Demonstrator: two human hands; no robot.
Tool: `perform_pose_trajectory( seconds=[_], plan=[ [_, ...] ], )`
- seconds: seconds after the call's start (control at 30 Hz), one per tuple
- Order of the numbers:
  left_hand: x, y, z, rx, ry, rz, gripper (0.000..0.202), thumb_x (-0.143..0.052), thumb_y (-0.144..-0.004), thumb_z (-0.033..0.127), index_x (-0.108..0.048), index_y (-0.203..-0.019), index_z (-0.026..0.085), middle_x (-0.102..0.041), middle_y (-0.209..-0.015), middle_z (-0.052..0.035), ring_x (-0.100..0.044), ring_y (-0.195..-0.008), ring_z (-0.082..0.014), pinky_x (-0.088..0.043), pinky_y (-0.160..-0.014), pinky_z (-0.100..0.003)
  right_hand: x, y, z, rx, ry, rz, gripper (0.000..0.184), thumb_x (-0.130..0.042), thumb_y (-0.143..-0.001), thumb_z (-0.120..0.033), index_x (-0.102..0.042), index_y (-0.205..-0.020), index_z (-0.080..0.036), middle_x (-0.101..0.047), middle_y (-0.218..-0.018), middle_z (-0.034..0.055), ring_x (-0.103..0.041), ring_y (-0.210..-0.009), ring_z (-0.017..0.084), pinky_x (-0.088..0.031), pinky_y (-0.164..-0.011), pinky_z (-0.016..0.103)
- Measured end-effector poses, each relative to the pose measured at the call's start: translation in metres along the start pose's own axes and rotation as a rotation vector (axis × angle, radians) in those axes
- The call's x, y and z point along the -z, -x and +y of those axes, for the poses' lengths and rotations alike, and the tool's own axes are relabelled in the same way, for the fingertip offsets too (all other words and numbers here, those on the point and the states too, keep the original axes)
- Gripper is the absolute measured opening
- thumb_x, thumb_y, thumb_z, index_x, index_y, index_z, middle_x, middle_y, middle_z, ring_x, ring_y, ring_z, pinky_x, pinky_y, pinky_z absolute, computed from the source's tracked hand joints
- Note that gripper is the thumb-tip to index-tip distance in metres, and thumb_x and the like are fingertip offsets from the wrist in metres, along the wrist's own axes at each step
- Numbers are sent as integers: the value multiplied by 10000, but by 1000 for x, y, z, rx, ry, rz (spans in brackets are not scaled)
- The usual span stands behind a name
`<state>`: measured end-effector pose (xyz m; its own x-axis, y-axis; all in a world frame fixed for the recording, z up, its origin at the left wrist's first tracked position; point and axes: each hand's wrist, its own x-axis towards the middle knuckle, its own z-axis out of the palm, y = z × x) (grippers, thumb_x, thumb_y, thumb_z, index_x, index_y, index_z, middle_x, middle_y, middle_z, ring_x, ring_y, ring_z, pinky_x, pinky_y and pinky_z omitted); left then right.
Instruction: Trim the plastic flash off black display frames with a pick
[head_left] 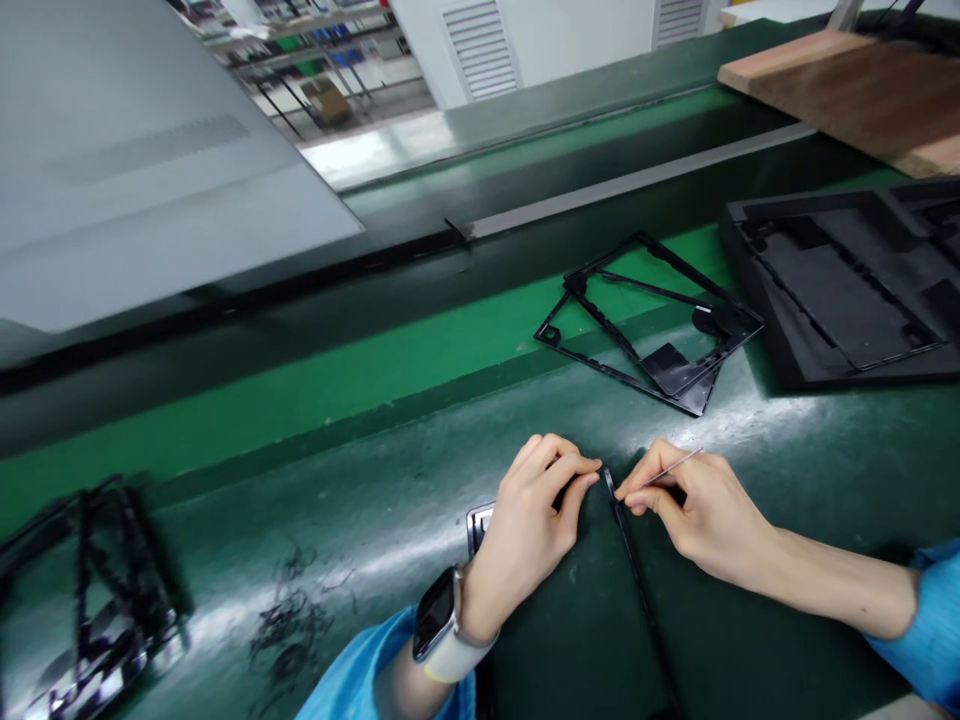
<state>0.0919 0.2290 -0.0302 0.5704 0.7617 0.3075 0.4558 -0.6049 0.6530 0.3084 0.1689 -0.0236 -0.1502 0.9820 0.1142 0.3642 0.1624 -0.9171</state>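
A thin black rectangular frame (pixel 636 570) lies on the green work surface in front of me, partly hidden by my left hand and forearm. Thumb and fingers of my left hand (pixel 534 500) are closed on its far right corner. In my right hand (pixel 701 505) a slim, light-coloured stick-like tool (pixel 679 464) is pinched like a pen. Its lower end is hidden by the fingers, which are close to the frame's right side, just below that corner. I wear a watch (pixel 437 612) on my left wrist.
Two black frames (pixel 645 368) lie crossed farther back. A dark foam tray (pixel 795 370) holding another frame is at right, below a wooden board (pixel 832 90). More frames (pixel 86 590) pile up at left, near black scraps (pixel 292 625). A grey panel (pixel 165 180) overhangs back left.
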Motion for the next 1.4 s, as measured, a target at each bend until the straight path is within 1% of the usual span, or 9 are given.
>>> perform_pose_trajectory(
  seconds=[0.2, 0.73, 0.87, 0.93, 1.03, 1.1, 1.2, 1.3, 1.4],
  plan=[
    [0, -1, 0, 0, 2, -1, 141, -634, -1042, 110, -716, -1069, 221, -659, -976, -34, -605, -922, -203, -511, -818, -352, 2, -1, -2, 10, 32, -18, 196, -541, -983, -108, -661, -882, -226, -722, -831, 17, -725, -705, 172, -595, -665, 306],
    [0, 1, -1, -1, 10, -14, 139, -638, -1043, 97, -711, -1071, 212, -648, -982, -30, -598, -928, -199, -495, -828, -349, 0, -1, 0, -3, -18, -40, 202, -539, -990, -86, -650, -875, -209, -691, -833, 8, -718, -704, 158, -580, -675, 294],
    [-1, 1, -3, 6, 24, -19, 130, -637, -1050, 110, -710, -1084, 213, -656, -1001, -30, -602, -949, -197, -502, -847, -346, 2, 0, -1, -11, -83, -2, 94, -616, -1014, -158, -662, -947, -205, -710, -897, 14, -725, -743, 158, -583, -688, 282],
    [2, -1, -3, -11, 30, -19, 133, -638, -1054, 112, -707, -1102, 216, -664, -1011, -26, -608, -959, -189, -509, -857, -334, 4, 0, -1, 3, -115, 39, 45, -622, -1052, -211, -666, -1043, -211, -732, -966, 23, -736, -828, 169, -586, -755, 290],
    [15, -8, 1, -83, -3, 43, 140, -647, -1053, 110, -699, -1122, 221, -677, -1011, -18, -623, -958, -175, -516, -859, -311, 5, 2, -5, 62, -104, 91, 183, -479, -1135, -223, -658, -1100, -222, -726, -1028, 36, -716, -929, 174, -560, -849, 309],
    [26, -13, 5, -122, -55, 122, 151, -664, -1044, 103, -695, -1127, 225, -681, -1011, -14, -632, -952, -170, -516, -854, -303, 4, 6, -10, 106, -95, 98, 241, -408, -1151, -210, -648, -1126, -222, -701, -1046, 46, -691, -927, 172, -547, -841, 306],
    [38, -16, 12, -144, -124, 214, 171, -670, -1036, 95, -690, -1136, 232, -679, -1015, -15, -644, -945, -172, -519, -840, -301, -3, 14, -19, 134, -50, -14, 203, -440, -1134, -244, -635, -1187, -219, -679, -1015, 48, -665, -906, 189, -524, -824, 318],
    [42, -15, 18, -156, -171, 261, 168, -669, -1034, 93, -678, -1135, 227, -677, -1017, -21, -649, -944, -178, -517, -835, -306, -12, 21, -24, 46, -68, -169, 147, -497, -1107, -280, -627, -1112, -210, -651, -826, -5, -583, -652, 143, -454, -628, 270],
    [41, -11, 26, -197, -319, 312, 154, -689, -1030, 109, -680, -1136, 219, -678, -1027, -30, -633, -953, -196, -472, -874, -342, -17, 25, -23, -48, -146, -217, 159, -486, -1108, -293, -605, -1047, -206, -538, -631, -74, -467, -497, 108, -357, -516, 247]
  ],
)
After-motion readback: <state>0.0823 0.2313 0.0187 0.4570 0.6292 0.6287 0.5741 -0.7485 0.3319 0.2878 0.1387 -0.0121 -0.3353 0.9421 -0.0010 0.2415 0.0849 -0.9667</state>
